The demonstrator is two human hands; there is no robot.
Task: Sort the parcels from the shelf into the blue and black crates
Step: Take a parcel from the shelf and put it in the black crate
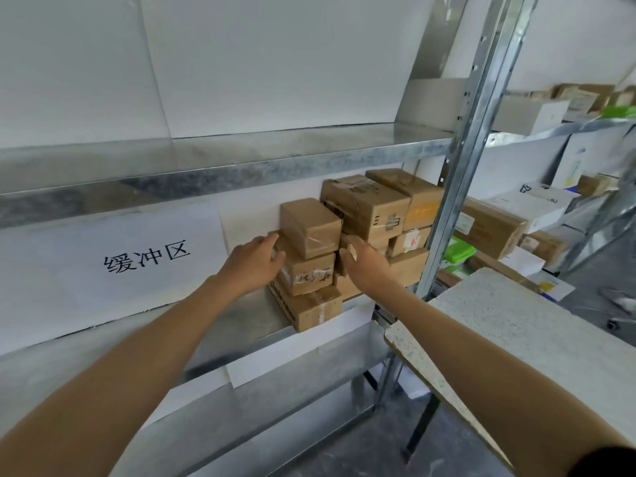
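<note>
Several brown cardboard parcels are stacked on the middle level of a metal shelf (pixel 241 318). At the stack's left a small parcel (pixel 309 227) tops a parcel with handwriting (pixel 309 275), which lies on a flat parcel (pixel 309 309). My left hand (pixel 256 263) rests against the left side of the handwritten parcel, fingers curled round its edge. My right hand (pixel 366 265) reaches to that parcel's right side, fingers bent in between it and the neighbouring boxes. A larger taped parcel (pixel 368 208) sits behind. No blue or black crate is in view.
A white paper sign (pixel 113 266) with black characters hangs at the shelf's left. A steel upright (pixel 461 187) divides off a second shelf (pixel 516 232) with more boxes on the right. A speckled white board (pixel 516 342) juts in at the lower right.
</note>
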